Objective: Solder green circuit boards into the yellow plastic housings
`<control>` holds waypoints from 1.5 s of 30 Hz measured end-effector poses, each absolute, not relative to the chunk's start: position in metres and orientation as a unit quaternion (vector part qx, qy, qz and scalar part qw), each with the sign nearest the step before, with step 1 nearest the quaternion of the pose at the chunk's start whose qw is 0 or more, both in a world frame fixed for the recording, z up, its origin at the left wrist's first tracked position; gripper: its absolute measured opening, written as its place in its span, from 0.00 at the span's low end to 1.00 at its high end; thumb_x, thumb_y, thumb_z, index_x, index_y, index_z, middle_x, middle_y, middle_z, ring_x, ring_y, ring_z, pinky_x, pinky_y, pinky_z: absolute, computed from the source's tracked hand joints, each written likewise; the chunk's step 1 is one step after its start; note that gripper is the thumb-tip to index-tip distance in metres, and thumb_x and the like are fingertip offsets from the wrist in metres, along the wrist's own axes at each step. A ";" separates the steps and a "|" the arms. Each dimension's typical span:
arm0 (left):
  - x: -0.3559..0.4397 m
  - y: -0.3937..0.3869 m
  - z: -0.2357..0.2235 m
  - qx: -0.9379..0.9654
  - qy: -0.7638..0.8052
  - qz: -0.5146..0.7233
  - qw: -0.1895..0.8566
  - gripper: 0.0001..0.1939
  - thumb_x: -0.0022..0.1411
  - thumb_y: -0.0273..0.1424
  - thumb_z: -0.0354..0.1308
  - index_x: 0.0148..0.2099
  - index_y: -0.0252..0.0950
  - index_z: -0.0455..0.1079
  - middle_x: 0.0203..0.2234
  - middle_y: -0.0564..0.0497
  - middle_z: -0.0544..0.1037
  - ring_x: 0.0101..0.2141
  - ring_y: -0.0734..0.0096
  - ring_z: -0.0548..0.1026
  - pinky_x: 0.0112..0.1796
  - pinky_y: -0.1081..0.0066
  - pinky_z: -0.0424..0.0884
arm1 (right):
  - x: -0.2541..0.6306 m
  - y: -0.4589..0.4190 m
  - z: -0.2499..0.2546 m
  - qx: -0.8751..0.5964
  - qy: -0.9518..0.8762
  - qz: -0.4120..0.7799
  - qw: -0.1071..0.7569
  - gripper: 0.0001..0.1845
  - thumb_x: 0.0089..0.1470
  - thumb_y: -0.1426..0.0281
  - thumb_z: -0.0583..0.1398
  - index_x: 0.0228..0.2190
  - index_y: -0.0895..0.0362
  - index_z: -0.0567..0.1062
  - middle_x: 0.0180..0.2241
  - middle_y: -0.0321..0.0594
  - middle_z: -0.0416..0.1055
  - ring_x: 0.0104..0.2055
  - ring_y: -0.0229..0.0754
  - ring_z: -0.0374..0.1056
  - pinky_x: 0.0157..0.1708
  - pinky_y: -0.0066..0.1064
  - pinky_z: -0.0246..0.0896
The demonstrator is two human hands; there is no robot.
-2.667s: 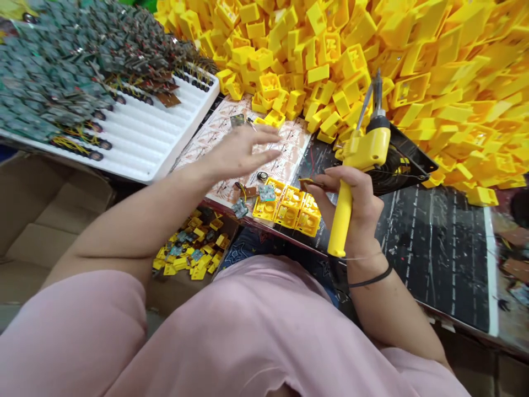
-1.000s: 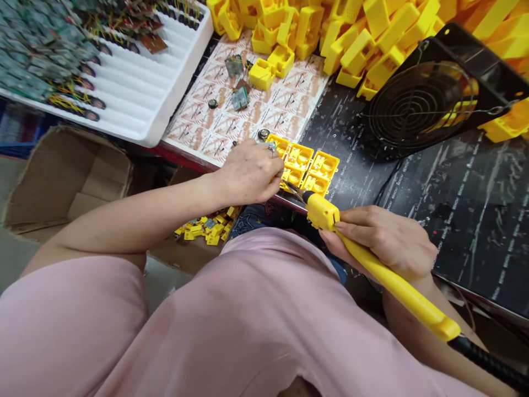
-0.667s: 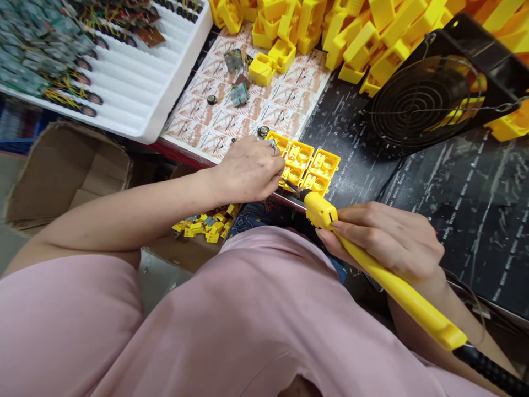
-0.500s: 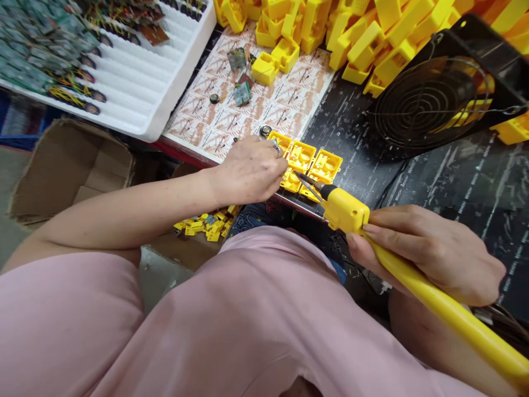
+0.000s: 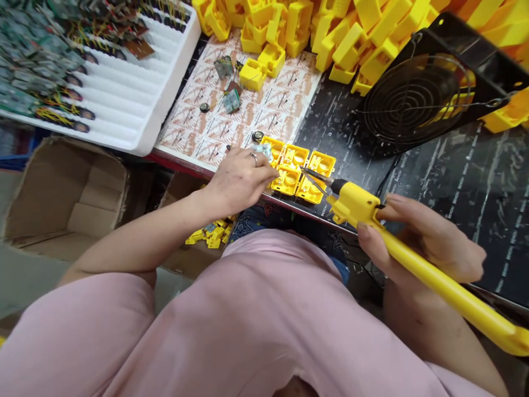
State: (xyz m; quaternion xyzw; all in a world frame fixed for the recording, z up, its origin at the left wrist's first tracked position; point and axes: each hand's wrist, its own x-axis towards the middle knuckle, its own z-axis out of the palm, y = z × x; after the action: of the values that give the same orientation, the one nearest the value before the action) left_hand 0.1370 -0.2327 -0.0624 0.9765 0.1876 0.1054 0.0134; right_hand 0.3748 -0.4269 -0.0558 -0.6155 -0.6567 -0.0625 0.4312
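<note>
My right hand (image 5: 438, 237) grips a yellow soldering gun (image 5: 357, 201) with a dark tip and a thin feed tube. Its tip points left, over a cluster of open yellow plastic cases (image 5: 288, 179) at the table's front edge. Small metal parts show inside the cases. My left hand (image 5: 239, 179) lies at the left end of the cluster, its fingers bent and pressed together at a case. What they hold, if anything, is hidden. A small circuit board (image 5: 265, 151) shows just beyond its fingers. Behind that lies a small round black part (image 5: 257, 137).
A white ribbed tray (image 5: 136, 99) heaped with wired circuit boards stands at left. Loose boards (image 5: 231, 101) lie on the patterned sheet (image 5: 190, 129). A yellow case heap (image 5: 351, 49) and a black fan (image 5: 417, 105) stand behind. Cardboard boxes (image 5: 70, 193) sit below the table.
My right hand turned the soldering gun down from upright to the cases, then drew it slightly right. My left hand came from the patterned sheet to the cases and has lately shifted little.
</note>
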 end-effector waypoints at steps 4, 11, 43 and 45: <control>0.137 -0.231 -0.063 0.968 0.216 0.103 0.078 0.18 0.74 0.34 0.50 0.45 0.38 0.82 0.35 0.47 0.85 0.38 0.60 0.79 0.44 0.59 0.67 | 0.375 -0.426 -0.052 -0.606 -0.667 -0.054 0.430 0.36 0.57 0.70 0.71 0.64 0.42 0.71 0.37 0.35 0.84 0.29 0.45 0.79 0.26 0.35 0.76; 0.148 -0.233 -0.054 0.970 0.231 0.051 0.052 0.15 0.66 0.30 0.50 0.36 0.36 0.79 0.26 0.48 0.80 0.32 0.60 0.78 0.40 0.59 0.66 | 0.376 -0.424 -0.049 -0.519 -0.725 0.064 0.449 0.20 0.57 0.75 0.70 0.50 0.50 0.78 0.33 0.36 0.81 0.32 0.42 0.80 0.30 0.31 0.79; 0.165 -0.231 -0.039 0.985 0.172 -0.017 -0.024 0.15 0.67 0.30 0.51 0.33 0.36 0.77 0.27 0.45 0.76 0.37 0.58 0.75 0.34 0.61 0.66 | 0.381 -0.426 -0.038 -0.602 -0.705 -0.026 0.375 0.30 0.60 0.73 0.68 0.62 0.48 0.72 0.37 0.38 0.84 0.33 0.42 0.81 0.33 0.29 0.77; 0.164 -0.233 -0.039 0.985 0.166 -0.018 -0.041 0.15 0.68 0.30 0.50 0.34 0.36 0.77 0.28 0.46 0.77 0.37 0.58 0.75 0.34 0.62 0.66 | 0.379 -0.426 -0.038 -0.593 -0.710 -0.033 0.377 0.31 0.59 0.73 0.69 0.62 0.49 0.73 0.36 0.36 0.83 0.32 0.41 0.80 0.32 0.28 0.76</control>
State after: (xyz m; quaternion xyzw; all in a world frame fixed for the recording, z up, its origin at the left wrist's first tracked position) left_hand 0.1641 -0.2327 -0.0393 0.9850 0.1665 -0.0180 -0.0411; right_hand 0.3792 -0.4261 -0.0379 -0.5933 -0.7104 -0.0332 0.3771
